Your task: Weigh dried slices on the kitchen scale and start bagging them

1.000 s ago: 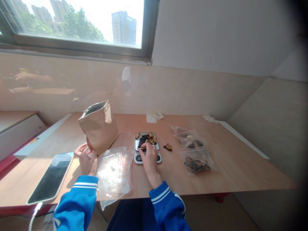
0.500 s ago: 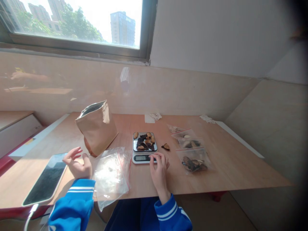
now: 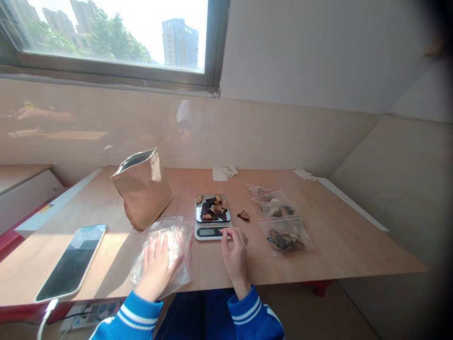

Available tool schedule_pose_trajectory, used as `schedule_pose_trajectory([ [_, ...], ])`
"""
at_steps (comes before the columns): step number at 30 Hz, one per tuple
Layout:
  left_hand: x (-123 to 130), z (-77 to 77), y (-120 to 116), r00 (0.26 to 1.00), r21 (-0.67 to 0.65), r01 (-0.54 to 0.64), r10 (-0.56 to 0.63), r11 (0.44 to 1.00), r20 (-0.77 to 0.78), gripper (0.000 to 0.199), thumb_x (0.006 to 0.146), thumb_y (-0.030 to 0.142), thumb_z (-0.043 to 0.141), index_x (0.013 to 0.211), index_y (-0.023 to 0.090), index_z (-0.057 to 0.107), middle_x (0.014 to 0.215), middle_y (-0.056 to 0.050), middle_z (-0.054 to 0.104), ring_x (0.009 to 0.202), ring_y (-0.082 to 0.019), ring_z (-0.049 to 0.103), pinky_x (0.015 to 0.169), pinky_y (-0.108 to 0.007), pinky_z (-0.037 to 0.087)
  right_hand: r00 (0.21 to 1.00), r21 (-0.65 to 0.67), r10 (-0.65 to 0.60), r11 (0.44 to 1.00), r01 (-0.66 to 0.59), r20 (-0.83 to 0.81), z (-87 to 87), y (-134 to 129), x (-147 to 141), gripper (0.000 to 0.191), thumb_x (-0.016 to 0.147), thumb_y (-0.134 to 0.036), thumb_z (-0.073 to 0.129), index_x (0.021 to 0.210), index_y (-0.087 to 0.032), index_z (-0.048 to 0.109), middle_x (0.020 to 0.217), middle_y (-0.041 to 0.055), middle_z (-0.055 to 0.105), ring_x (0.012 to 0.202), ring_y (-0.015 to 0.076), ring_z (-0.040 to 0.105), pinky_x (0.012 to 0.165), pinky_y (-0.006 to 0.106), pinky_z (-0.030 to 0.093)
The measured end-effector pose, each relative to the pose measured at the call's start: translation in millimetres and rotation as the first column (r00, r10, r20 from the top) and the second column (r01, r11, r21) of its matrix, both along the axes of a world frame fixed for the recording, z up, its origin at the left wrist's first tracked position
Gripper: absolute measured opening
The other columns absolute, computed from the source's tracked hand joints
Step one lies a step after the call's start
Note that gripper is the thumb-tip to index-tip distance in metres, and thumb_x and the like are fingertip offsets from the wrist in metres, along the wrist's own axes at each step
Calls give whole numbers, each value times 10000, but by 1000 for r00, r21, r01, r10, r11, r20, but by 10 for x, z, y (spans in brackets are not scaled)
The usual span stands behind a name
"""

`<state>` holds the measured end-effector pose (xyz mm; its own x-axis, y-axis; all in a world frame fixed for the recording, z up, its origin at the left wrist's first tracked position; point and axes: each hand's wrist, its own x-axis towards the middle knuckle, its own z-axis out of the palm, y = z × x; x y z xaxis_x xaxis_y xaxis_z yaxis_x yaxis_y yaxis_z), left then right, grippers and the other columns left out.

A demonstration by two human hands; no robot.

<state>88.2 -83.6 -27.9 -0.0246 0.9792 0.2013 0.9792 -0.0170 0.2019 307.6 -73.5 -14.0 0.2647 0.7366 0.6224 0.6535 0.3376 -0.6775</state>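
Note:
My left hand (image 3: 157, 264) lies with spread fingers on a pile of clear zip bags (image 3: 182, 278) near the table's front edge. My right hand (image 3: 235, 252) rests at the right end of the digital scale's (image 3: 198, 232) front panel, fingertips by its buttons; the fingers are curled, and whatever they might hold is hidden. Brown and dark dried pieces (image 3: 214, 208) lie on the scale's square plate. One loose piece (image 3: 243, 216) sits on the table just right of the scale.
A brown paper bag (image 3: 143, 189) stands open behind the clear bags. At the left lies a phone (image 3: 72, 264) with a white cable (image 3: 45, 318). Filled zip bags (image 3: 286, 238) lie at the right. Crumpled tissue (image 3: 229, 172) is near the wall.
My left hand has moved right from beside the phone and come down onto the clear bags, which have shifted slightly. My right hand has stayed at the scale's panel.

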Motion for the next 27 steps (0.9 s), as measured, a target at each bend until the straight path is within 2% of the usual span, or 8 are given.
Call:
schedule_pose_trajectory([
  [4,34,-36,77,999,-39,33,-34,999,-7,628,871,501,380,1418,195,427,1522,-105,304,1410,-388,189,1099,-536,249,999,-18,10,1000,-11,-42,-15,11,15,176,941,-236,439,885,-196,601,866,42,635,850,185,566,816,337,394],
  [11,-111,-39,154,957,199,196,-232,960,174,455,930,405,324,1277,281,590,1409,-89,490,1362,-356,337,1057,-556,332,984,-62,176,982,-176,-10,10,0,-34,204,937,-246,422,843,-201,598,822,45,632,807,185,564,766,327,437],
  [12,-100,-1,135,940,238,221,-272,946,207,443,936,383,323,1293,295,571,1408,-79,495,1373,-332,326,1073,-545,320,978,-68,210,975,-210,-9,31,-21,-69,211,935,-247,421,829,-204,598,811,43,629,794,183,563,764,327,439],
  [15,8,211,25,902,285,194,-285,939,323,554,927,380,397,1468,329,285,1488,-46,389,1420,-285,227,1118,-533,259,952,-114,295,946,-303,-87,114,-122,-237,184,924,-274,446,910,-208,617,860,49,634,818,185,571,777,323,452],
  [18,158,426,-94,826,328,310,-424,892,371,604,919,355,431,1485,343,218,1510,-34,352,1424,-265,222,1135,-506,249,877,-198,386,871,-449,-288,215,-244,-433,236,890,-338,528,1072,-209,601,952,56,647,839,188,587,770,312,474],
  [22,270,478,-149,764,356,394,-517,847,386,581,933,284,409,1481,346,226,1517,-32,340,1428,-247,216,1145,-499,234,668,-198,509,696,-691,-543,345,-362,-523,265,898,-427,513,978,-214,649,902,39,669,824,191,609,722,283,472],
  [25,293,403,-137,742,371,389,-526,843,416,589,937,261,400,1486,343,204,1534,-25,304,1430,-234,216,1150,-484,239,632,-186,449,704,-685,-632,422,-417,-452,419,943,-500,364,891,-209,662,781,31,658,748,175,602,674,272,460],
  [27,314,355,-133,708,370,400,-539,839,456,568,936,269,399,1480,327,244,1526,-27,320,1425,-230,235,1156,-469,239,652,-194,433,722,-664,-623,461,-439,-402,421,929,-521,385,884,-205,659,765,28,650,729,166,587,678,270,459],
])
